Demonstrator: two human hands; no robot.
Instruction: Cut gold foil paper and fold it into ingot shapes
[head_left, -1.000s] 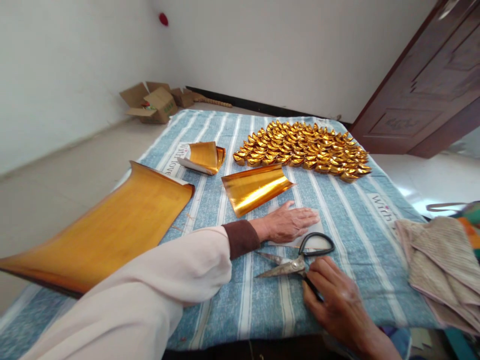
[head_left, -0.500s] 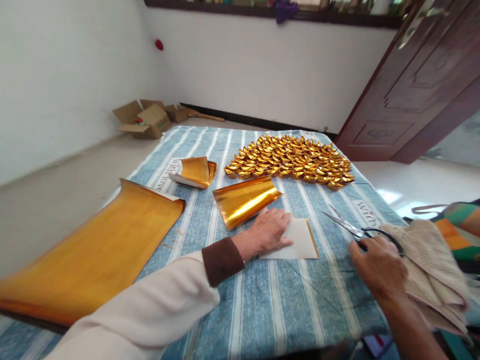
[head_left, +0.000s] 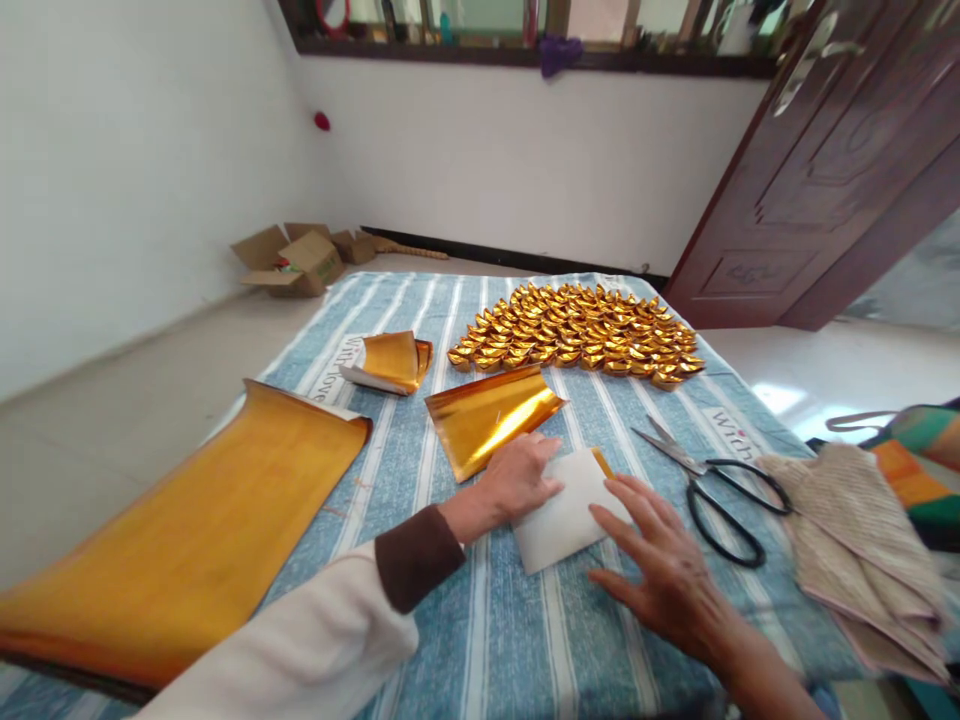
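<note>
A small square paper (head_left: 562, 515), white side up with a gold edge, lies on the blue striped cloth (head_left: 525, 620). My left hand (head_left: 517, 478) presses its left side, fingers curled over the edge. My right hand (head_left: 660, 570) lies open, its fingertips touching the paper's right side. Black-handled scissors (head_left: 712, 485) rest on the cloth just right of my right hand, free of both hands. A curled gold foil sheet (head_left: 491, 415) sits just beyond my left hand.
Several folded gold paper ingots (head_left: 577, 335) are massed at the far side. A large gold sheet (head_left: 195, 530) lies at left, a smaller curled one (head_left: 390, 360) behind. Folded beige cloth (head_left: 862, 540) at right edge. Cardboard boxes (head_left: 292, 260) on floor, brown door (head_left: 825, 180) at right.
My right hand carried the scissors right, laid them on the cloth and came back to the paper. My left hand stayed on the paper, which now sits turned at an angle.
</note>
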